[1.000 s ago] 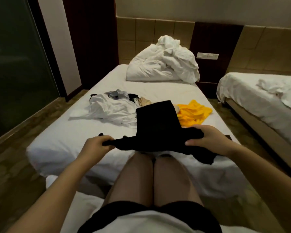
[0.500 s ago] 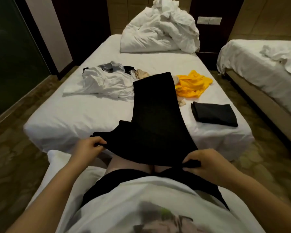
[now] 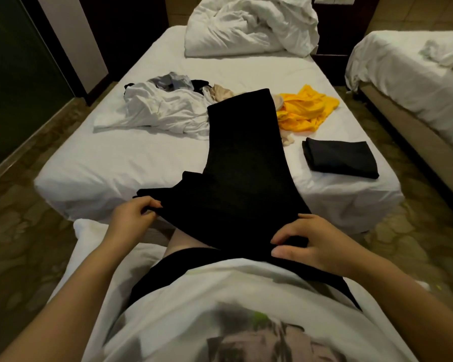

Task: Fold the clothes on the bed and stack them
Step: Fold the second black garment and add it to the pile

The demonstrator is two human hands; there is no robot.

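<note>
One folded dark garment [image 3: 340, 158] — on bed [image 3: 110, 165]

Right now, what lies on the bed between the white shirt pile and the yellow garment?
In the head view, the far end of the black garment lies there, beside a beige piece.

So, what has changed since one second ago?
The left hand and right hand pulled the black garment down toward the lap; its far end now lies on the bed. Both still pinch its near edge. The white clothes, yellow top and folded black piece stayed put.
</note>
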